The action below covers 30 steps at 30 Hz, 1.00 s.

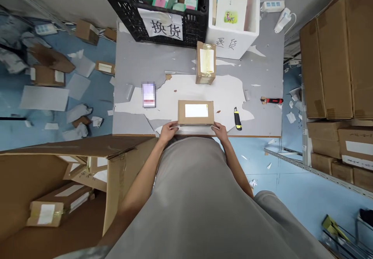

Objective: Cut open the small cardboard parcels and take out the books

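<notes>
A small cardboard box [196, 119] with a white label on top lies near the front edge of the table. My left hand [168, 131] grips its near left corner with the fingertips. At the near right corner, my right hand [220, 131] has its fingers on the box in the same way. To the right of the box lies a black and yellow box cutter [237, 119]. A phone [149, 95] with a lit, blurred screen rests to the left. Farther back stands a taller taped cardboard box [205, 63] with a label.
At the back are a black plastic crate [175, 25] and a white bin [233, 43], both holding goods. A red and black cutter [272, 100] lies at the right. A big open carton [116, 185] with boxes stands to my left. Stacked cartons [329, 65] fill the right side.
</notes>
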Available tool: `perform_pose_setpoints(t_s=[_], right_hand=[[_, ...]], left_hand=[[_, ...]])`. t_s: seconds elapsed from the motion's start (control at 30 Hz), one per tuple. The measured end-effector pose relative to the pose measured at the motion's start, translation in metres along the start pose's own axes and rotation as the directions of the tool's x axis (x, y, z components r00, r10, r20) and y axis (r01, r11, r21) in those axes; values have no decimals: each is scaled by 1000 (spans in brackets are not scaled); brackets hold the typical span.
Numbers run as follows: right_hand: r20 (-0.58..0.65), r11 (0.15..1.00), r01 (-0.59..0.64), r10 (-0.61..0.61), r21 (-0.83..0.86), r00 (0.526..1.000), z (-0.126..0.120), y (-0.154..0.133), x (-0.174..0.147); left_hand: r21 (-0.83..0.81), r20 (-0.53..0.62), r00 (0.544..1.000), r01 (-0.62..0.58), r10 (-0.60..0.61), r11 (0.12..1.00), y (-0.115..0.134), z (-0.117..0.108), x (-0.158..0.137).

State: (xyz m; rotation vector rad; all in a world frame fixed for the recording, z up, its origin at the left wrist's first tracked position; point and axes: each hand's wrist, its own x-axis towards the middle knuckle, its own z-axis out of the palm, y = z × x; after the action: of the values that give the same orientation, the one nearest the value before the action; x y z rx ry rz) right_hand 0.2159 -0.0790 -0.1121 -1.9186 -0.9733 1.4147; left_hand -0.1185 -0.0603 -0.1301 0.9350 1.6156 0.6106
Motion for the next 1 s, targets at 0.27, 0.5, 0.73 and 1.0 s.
perform_pose_setpoints(t_s=[0.27,0.5,0.73,1.0], right_hand=[[-100,957,275,-284,-93,954,-13,-30,25],[-78,969,219,-228,-112,971,-19,-15,33],[-1,984,34,-35,-174,999,-17,3,45],[109,981,130,-115,-144,987,-16,-6,50]], left_hand=[[-120,-157,983,-112,93,986,44,6,-6],[-156,-118,991,-88,70,984,34,10,-1],[-37,-67,997,31,-33,999,21,20,10],[-24,-76,997,-1,-1,1000,27,22,12]])
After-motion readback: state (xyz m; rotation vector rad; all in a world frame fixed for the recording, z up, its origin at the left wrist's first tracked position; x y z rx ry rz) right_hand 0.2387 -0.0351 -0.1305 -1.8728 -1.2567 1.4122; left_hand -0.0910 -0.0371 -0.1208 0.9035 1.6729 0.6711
